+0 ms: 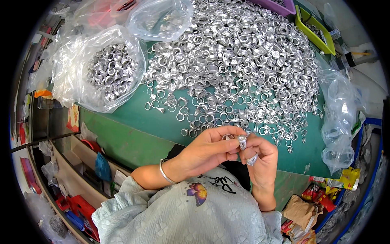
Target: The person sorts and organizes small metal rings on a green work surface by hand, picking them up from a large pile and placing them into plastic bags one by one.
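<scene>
Both hands meet near the table's front edge, just in front of a wide heap of silver-coloured metal rings (243,49). The thumb and fingers of my left hand (207,148) are pinched on a ring (242,141), and the right fingertips touch it too. Another ring (227,137) shows between the left fingers. My right hand (262,152) is curled, with a broad-topped ring (252,159) at its fingers; whether that ring is worn or held is unclear. A plain bangle (165,173) circles the left wrist.
A clear plastic bag (134,89) full of rings lies at the left on the green table (300,162). Behind it sits another bag (160,20). A yellow-green tray (331,46) and a purple one (286,8) stand far right. A crumpled bag (337,122) hangs over the right edge.
</scene>
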Action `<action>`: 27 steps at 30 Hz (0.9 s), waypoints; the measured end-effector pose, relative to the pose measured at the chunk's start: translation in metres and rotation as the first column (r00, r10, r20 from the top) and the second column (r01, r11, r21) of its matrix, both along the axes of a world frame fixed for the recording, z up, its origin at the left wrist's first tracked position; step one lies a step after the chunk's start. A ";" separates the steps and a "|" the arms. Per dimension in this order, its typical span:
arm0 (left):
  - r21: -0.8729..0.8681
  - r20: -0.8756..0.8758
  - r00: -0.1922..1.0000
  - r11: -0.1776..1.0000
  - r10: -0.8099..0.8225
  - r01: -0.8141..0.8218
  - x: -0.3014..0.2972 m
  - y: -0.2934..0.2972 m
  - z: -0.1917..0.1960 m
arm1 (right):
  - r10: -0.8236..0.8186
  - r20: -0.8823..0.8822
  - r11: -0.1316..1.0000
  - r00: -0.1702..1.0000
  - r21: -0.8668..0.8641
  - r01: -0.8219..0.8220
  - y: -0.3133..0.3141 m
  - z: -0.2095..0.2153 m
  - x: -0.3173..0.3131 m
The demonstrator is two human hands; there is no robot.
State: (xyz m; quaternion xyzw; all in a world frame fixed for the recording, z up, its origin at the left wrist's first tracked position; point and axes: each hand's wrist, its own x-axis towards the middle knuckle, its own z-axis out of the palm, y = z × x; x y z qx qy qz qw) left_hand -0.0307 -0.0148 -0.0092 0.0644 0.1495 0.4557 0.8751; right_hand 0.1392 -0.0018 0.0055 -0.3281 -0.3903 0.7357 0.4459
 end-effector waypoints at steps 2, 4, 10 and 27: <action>0.002 0.006 1.000 1.000 -0.004 0.004 0.001 0.001 0.002 | 0.001 -0.006 1.000 1.000 -0.015 -0.001 0.000 -0.001 0.002; 0.010 0.007 1.000 1.000 -0.006 0.006 0.001 0.001 0.003 | 0.002 -0.002 1.000 1.000 -0.021 -0.002 -0.001 0.001 0.002; 0.073 -0.115 0.993 0.997 0.021 -0.013 0.003 -0.001 0.008 | 0.011 -0.032 1.000 0.999 -0.024 -0.012 -0.004 0.002 0.002; -0.287 -0.062 0.967 0.933 -0.245 0.218 0.015 -0.014 -0.039 | -0.219 0.857 0.908 0.467 0.354 -0.224 -0.013 -0.007 0.000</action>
